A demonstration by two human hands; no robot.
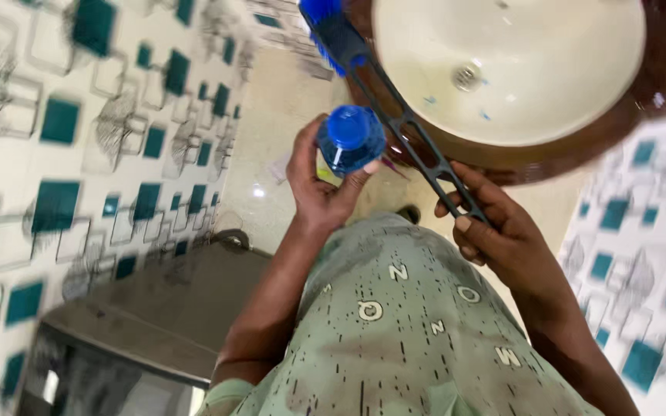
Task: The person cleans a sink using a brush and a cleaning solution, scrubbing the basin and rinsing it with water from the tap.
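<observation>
Head view, left to right. Far left: white wall tiles (55, 123) with teal squares. Below them, near left: dark cabinet top (156, 308), blurred.

Left of centre: left hand (317, 185) raised over pale floor (279, 115), holding blue bottle (351, 140). Fingers curled round the bottle body from the left side, thumb pressed against its right side; closed firmly on it, no gap visible. Bottle seen from above, blue cap uppermost and apparently in place.

Centre: long dark brush handle (418, 146), slotted, running diagonally from near right to far left. Blue bristles (325, 23) at the far end, just beside the basin rim and above the bottle.

Right of centre: right hand (495, 231) clamped on the near end of the handle, fingers wrapped over it, thumb underneath; fully closed.

Far right: cream basin (518, 69) set in a brown surround (580, 154), metal drain (465, 75) near its middle, a few blue flecks on the bowl. Near edge: green printed shirt (410, 331).

Step in hand, as judged: bottle and brush both held ready just short of the basin, neither applied to it. Next move, as judged: calls for dealing with the cap while both hands are occupied, so either a one-handed thumb action or parking the brush first; also calls for keeping the bottle over the bowl, not the floor.
</observation>
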